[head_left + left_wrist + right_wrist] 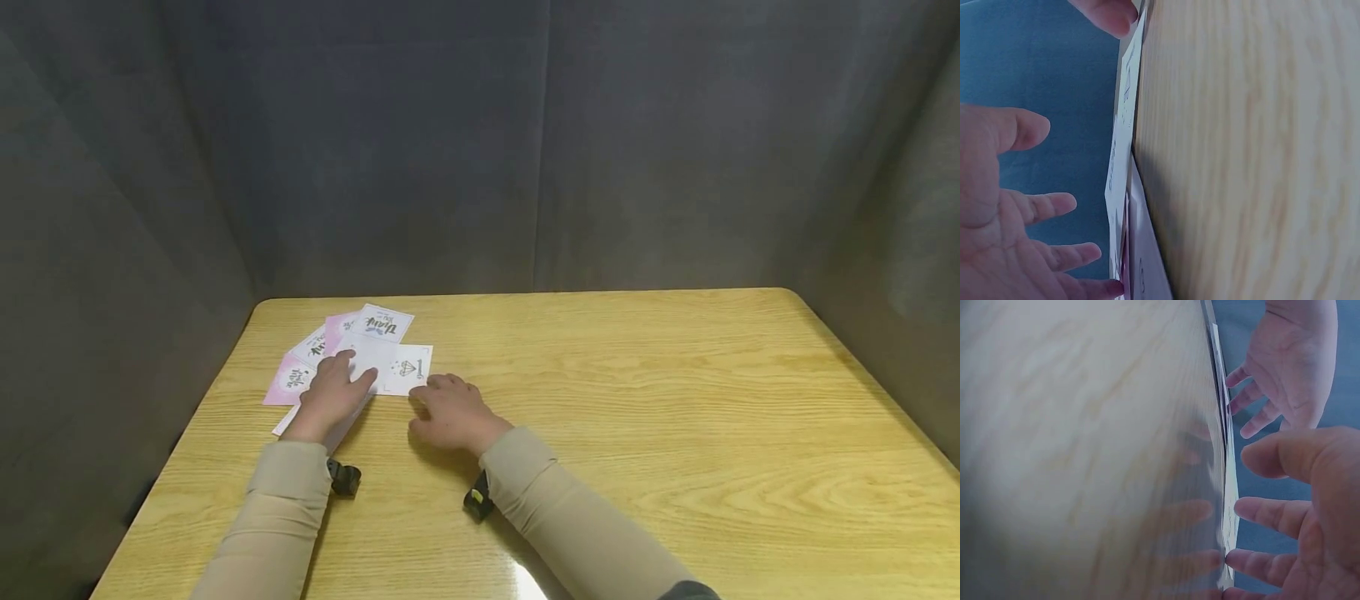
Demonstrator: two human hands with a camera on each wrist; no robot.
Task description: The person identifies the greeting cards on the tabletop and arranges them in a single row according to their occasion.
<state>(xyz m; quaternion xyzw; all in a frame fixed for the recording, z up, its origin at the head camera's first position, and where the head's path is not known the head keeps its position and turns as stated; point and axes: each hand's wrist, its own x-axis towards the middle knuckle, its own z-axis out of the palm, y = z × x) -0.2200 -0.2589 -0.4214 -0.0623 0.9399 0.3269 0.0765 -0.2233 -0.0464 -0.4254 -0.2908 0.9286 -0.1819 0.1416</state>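
Observation:
A fanned pile of printed cards lies at the far left of the table. It includes a white card with a diamond drawing (408,367), a white "thank you" card (382,322) and a pink card (290,379). Above the pile is my left hand (330,396), its fingers spread; in the left wrist view the little finger (1107,287) meets the cards' edge while the thumb stands off. My right hand (453,414) is at the diamond card's right edge, fingers loosely bent. In the right wrist view its lower fingertips (1238,557) touch down beside the card. Neither hand grips anything.
The wood-grain table (660,400) stretches to the right of the cards. Dark grey curtains (397,150) hang behind it and on both sides. A small black wrist device (345,479) sits under each forearm, close to the tabletop.

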